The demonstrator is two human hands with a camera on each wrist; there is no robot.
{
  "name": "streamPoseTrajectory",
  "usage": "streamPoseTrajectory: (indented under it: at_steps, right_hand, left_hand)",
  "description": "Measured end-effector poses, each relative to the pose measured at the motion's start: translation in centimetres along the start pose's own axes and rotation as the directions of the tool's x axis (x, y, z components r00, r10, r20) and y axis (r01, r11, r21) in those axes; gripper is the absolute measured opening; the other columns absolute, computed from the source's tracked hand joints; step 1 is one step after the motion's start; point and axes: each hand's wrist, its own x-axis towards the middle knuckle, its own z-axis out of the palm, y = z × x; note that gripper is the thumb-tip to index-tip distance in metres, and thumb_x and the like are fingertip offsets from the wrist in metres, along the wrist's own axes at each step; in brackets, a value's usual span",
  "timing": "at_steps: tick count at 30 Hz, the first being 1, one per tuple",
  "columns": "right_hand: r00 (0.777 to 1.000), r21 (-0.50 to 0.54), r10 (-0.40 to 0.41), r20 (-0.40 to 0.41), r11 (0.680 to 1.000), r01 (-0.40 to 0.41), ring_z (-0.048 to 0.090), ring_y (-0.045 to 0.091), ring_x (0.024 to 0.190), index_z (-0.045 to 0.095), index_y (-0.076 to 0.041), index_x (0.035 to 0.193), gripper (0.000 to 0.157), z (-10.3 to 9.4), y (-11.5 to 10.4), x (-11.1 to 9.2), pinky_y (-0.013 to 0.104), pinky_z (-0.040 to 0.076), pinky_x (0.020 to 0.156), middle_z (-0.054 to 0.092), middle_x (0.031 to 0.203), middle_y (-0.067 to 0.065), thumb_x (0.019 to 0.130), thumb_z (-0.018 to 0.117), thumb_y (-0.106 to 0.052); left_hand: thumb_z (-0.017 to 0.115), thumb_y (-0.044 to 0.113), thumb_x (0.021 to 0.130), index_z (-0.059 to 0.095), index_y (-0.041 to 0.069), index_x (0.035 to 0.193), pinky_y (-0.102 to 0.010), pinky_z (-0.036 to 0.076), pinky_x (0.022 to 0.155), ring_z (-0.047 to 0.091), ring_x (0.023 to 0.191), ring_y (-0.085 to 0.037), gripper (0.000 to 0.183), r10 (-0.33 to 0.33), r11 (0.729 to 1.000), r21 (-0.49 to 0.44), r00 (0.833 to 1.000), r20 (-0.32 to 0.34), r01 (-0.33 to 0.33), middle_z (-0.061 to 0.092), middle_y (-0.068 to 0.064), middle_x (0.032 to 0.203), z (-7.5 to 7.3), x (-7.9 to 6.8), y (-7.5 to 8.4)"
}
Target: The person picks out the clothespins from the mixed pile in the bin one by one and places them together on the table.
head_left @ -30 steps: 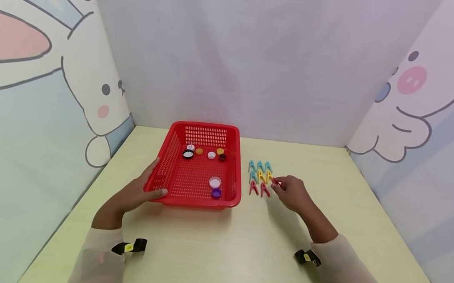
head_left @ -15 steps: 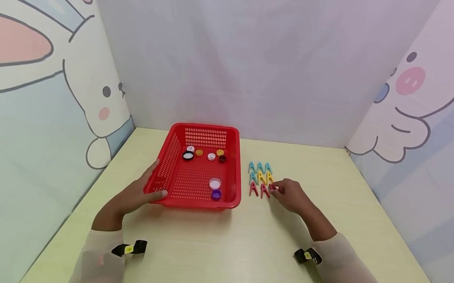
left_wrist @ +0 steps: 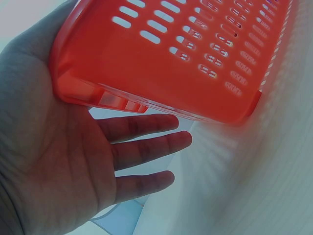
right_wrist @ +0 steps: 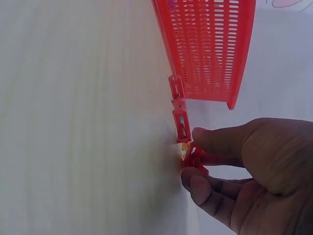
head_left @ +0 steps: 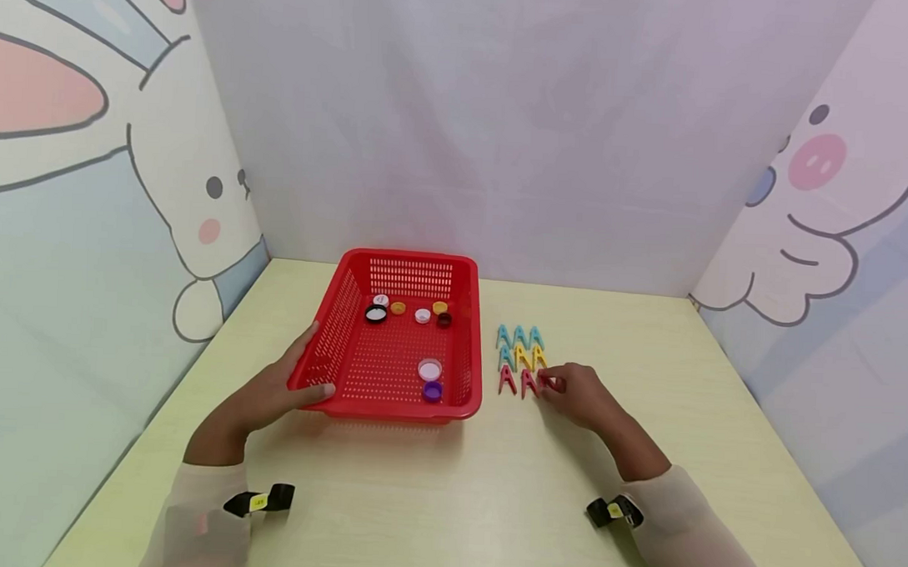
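Note:
In the head view, my left hand [head_left: 270,392] rests at the near left corner of a red plastic basket [head_left: 402,410]. Its thumb lies over the front rim; the left wrist view shows three straight fingers [left_wrist: 152,149] under the rim, apart from the wall. Right of the basket, my right hand [head_left: 581,395] pinches a red clothespin [right_wrist: 195,157] between thumb and fingers, low at the table. Two other red clothespins [head_left: 507,379] lie left of it in the same row. Behind them are yellow clothespins [head_left: 522,358] and several blue clothespins [head_left: 520,337]. My fingers partly cover the pinched clothespin.
Inside the basket lie several bottle caps, among them a black-rimmed cap [head_left: 375,314], a purple cap [head_left: 432,391] and a clear-rimmed white cap [head_left: 429,370]. The pale wooden table [head_left: 431,500] meets a white back wall [head_left: 459,150] and side walls with cartoon animals.
My right hand has moved the red clothespin slightly toward me, from beside the yellow ones to the right end of the red row. The left hand stays at the basket.

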Motion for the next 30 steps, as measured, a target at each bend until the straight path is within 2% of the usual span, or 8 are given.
streamPoseTrajectory:
  at_steps: [10, 17, 30]
  right_hand:
    - [1.0, -0.018, 0.009, 0.001, 1.0, -0.009, 0.054, 0.021, 0.085, 0.074, -0.002, 0.136, 0.039, 0.26, 0.46, 0.27, 0.031, 0.047, 0.069, 0.064, 0.091, 0.008, 0.1, 0.079, -0.014]
    - [1.0, -0.019, 0.014, 0.007, 1.0, -0.014, 0.054, 0.021, 0.082, 0.074, -0.003, 0.138, 0.041, 0.46, 0.46, 0.39, 0.031, 0.047, 0.068, 0.062, 0.089, 0.007, 0.098, 0.08, -0.011]
    - [0.999, -0.007, 0.037, 0.019, 0.999, -0.037, 0.057, 0.023, 0.085, 0.072, -0.002, 0.14, 0.047, 0.24, 0.35, 0.11, 0.031, 0.05, 0.066, 0.065, 0.099, 0.011, 0.095, 0.084, -0.011]
  left_hand:
    - [0.083, 0.04, 0.092, -0.004, 0.03, 0.177, -0.045, 0.068, 0.089, 0.046, 0.144, -0.047, 0.123, 0.014, 1.0, 0.001, 1.0, 0.002, -0.014, 0.041, -0.022, 0.16, -0.04, 0.16, -0.26]
    - [0.082, 0.038, 0.093, -0.005, 0.03, 0.177, -0.045, 0.068, 0.09, 0.046, 0.144, -0.047, 0.121, 0.007, 1.0, 0.013, 1.0, -0.002, -0.007, 0.041, -0.022, 0.16, -0.1, 0.03, -0.27]
    - [0.083, 0.041, 0.091, -0.008, 0.03, 0.176, -0.046, 0.068, 0.09, 0.049, 0.142, -0.046, 0.126, 0.024, 1.0, 0.02, 1.0, -0.008, -0.024, 0.042, -0.023, 0.16, 0.02, 0.01, -0.13]
